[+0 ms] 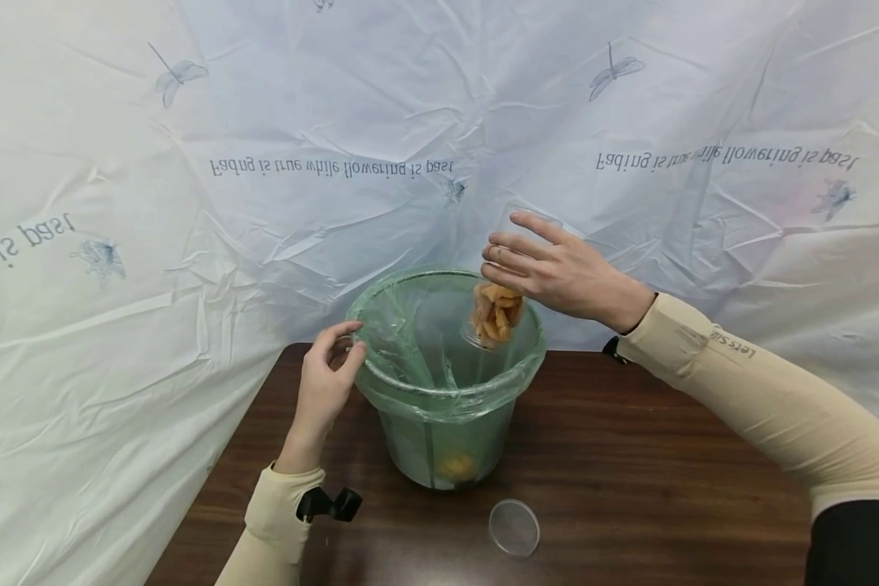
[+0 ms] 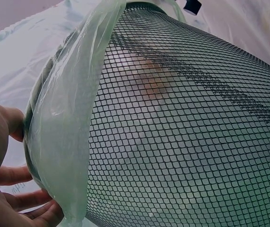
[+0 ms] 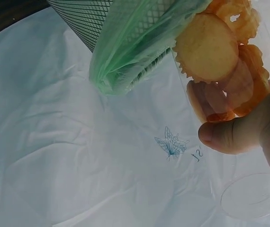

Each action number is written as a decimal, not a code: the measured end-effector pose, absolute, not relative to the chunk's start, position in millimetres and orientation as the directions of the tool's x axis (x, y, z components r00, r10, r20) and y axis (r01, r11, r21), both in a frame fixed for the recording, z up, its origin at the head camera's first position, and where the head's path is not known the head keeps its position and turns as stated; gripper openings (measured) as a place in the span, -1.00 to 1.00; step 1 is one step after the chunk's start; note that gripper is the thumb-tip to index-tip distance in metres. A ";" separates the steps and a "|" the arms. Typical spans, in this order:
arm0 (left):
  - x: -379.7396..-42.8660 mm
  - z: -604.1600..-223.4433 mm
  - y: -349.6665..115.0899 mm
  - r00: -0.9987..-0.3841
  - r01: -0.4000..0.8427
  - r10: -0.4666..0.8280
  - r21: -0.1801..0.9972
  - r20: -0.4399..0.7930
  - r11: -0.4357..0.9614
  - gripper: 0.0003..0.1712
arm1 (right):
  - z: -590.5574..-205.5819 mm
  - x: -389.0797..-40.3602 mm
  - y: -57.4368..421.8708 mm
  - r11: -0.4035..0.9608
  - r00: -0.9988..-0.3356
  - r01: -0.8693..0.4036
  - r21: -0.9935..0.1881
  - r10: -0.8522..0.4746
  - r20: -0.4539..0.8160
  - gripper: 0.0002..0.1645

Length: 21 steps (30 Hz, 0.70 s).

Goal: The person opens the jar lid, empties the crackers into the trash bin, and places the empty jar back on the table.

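Note:
A mesh trash bin [image 1: 403, 456] lined with a green plastic bag [image 1: 450, 403] stands upright on the table. My left hand [image 1: 327, 374] grips its left rim, with thumb and fingers around the bag's folded edge [image 2: 61, 109] in the left wrist view. Over the right side of the bin's mouth, my right hand [image 1: 549, 264] holds a clear plastic cup [image 3: 248, 163] tipped mouth down. Orange-brown, crinkle-edged food pieces [image 1: 496, 313] fill its lower part; one round piece [image 3: 207, 47] shows closely in the right wrist view. A blurred yellow-orange patch [image 1: 456, 466] shows through the bin's lower wall.
On the dark wooden table [image 1: 630, 456], a clear round lid [image 1: 514, 527] lies in front of the bin. A white printed sheet [image 1: 322, 98] hangs behind and along the left side, close to the bin's back.

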<state>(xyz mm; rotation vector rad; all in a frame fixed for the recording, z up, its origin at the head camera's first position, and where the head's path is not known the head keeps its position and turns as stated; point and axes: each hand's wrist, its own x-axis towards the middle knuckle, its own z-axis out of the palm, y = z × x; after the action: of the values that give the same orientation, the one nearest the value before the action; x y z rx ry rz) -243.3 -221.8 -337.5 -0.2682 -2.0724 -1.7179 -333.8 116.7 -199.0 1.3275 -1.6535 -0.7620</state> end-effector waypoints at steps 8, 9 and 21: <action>-241.8 -337.4 -221.2 -0.888 0.410 -0.127 0.886 0.442 0.216 -0.61 | -198.1 -333.7 114.4 0.251 -0.027 -0.457 0.853 -0.963 0.269 -0.44; -241.7 -337.4 -221.2 -0.888 0.410 -0.128 0.886 0.442 0.217 -0.61 | -198.1 -333.8 114.1 0.253 -0.019 -0.463 0.849 -0.961 0.277 -0.46; -239.9 -335.9 -219.6 -0.888 0.409 -0.131 0.886 0.442 0.217 -0.61 | -199.0 -336.4 114.9 0.282 0.003 -0.504 0.816 -0.945 0.328 -0.49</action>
<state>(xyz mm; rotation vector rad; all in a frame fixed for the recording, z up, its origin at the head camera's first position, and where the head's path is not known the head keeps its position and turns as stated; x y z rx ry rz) -239.9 -219.6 -335.9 -0.2572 -2.0738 -1.7126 -336.4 114.9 -199.0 1.3520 -1.6376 -0.6058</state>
